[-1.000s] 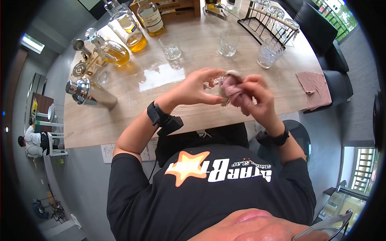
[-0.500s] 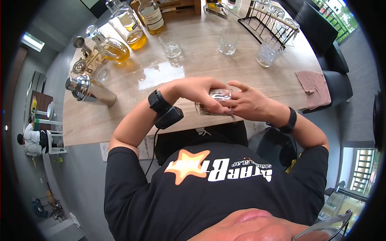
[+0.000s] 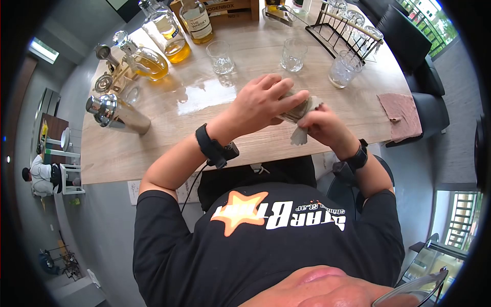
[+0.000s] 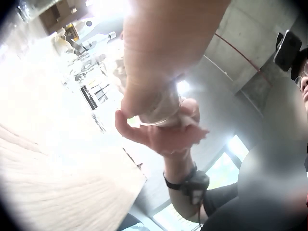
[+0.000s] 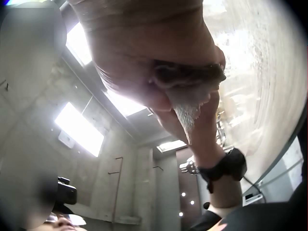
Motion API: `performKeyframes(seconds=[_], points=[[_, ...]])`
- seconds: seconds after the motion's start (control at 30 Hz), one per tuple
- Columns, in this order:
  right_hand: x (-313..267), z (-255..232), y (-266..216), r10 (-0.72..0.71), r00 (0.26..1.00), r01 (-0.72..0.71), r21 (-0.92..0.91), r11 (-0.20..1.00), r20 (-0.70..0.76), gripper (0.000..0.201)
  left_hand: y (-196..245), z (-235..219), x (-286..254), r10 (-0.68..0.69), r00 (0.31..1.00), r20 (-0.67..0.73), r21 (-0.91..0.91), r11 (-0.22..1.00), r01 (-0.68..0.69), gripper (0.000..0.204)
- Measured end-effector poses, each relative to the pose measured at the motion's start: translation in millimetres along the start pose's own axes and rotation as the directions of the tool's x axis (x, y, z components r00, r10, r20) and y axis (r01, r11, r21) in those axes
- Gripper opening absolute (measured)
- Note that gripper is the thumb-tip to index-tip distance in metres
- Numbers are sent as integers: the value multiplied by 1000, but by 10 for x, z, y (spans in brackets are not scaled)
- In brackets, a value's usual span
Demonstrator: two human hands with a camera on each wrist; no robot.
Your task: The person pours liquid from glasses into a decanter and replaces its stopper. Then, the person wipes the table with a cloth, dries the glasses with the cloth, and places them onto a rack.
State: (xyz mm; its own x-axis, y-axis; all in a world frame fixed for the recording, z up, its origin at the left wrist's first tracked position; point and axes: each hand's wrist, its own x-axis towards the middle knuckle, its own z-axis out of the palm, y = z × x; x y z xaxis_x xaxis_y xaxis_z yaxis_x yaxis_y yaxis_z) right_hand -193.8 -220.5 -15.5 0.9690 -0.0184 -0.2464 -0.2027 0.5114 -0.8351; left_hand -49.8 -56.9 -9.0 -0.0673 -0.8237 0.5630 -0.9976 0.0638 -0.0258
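Left hand [image 3: 263, 102] holds glass [image 4: 161, 108]; right hand [image 3: 322, 128] pinches cloth [image 3: 302, 134]

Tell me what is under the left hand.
Under the left hand sits a clear glass, gripped from above, with a cloth pressed against it by the right hand. The glass's inside is hidden.

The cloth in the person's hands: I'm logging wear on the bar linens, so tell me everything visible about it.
The cloth is small, pale grey-beige fabric with a zigzag-cut edge. It is bunched around a clear glass, which the left hand grips from above and the right hand holds through it. One corner hangs free over the table edge.
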Motion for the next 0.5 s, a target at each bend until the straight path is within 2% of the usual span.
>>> performKeyframes(seconds=[0.03,0.1,0.13,0.23,0.27,0.3,0.33,0.37,0.4,0.43,0.47,0.5], points=[[-3,-5,7,0,1000,0,-1,1000,1,44,-19,34,-17,0,1000,-1,1,1000,0,89],[1,-21,12,-9,1000,11,218,976,-9,43,-93,94,-42,66,994,-90,16,998,-65,90],[-7,-8,4,-9,1000,10,216,976,-6,43,-123,105,-57,65,994,-91,19,998,-63,90],[-65,46,-54,56,985,13,385,923,-166,28,-220,91,-121,41,994,-102,1,999,-41,87],[-147,-73,-116,-17,1000,12,368,930,10,23,-264,64,-158,-77,991,-109,-74,995,69,86],[-215,-261,-152,-19,1000,14,366,930,9,23,-304,48,-199,-194,975,-108,-150,973,177,84],[-255,-344,-220,-89,995,62,391,918,52,21,-344,59,-243,-254,962,-102,-213,950,229,83],[-262,-378,-243,-158,983,106,418,902,92,21,-345,96,-266,-252,962,-104,-212,951,226,83],[-217,-260,28,-477,755,511,-52,858,-451,17,-325,128,-296,-399,911,-104,-428,845,321,83],[-182,-391,104,-481,752,516,-51,855,-450,17,-304,134,-298,-531,845,-68,-621,685,381,85],[-124,-636,257,-514,793,515,-91,852,-326,19,-278,136,-274,-531,847,-20,-732,585,349,85],[-64,-811,398,-533,823,517,-132,846,-196,22,-221,152,-236,-526,850,-20,-733,587,346,85]])
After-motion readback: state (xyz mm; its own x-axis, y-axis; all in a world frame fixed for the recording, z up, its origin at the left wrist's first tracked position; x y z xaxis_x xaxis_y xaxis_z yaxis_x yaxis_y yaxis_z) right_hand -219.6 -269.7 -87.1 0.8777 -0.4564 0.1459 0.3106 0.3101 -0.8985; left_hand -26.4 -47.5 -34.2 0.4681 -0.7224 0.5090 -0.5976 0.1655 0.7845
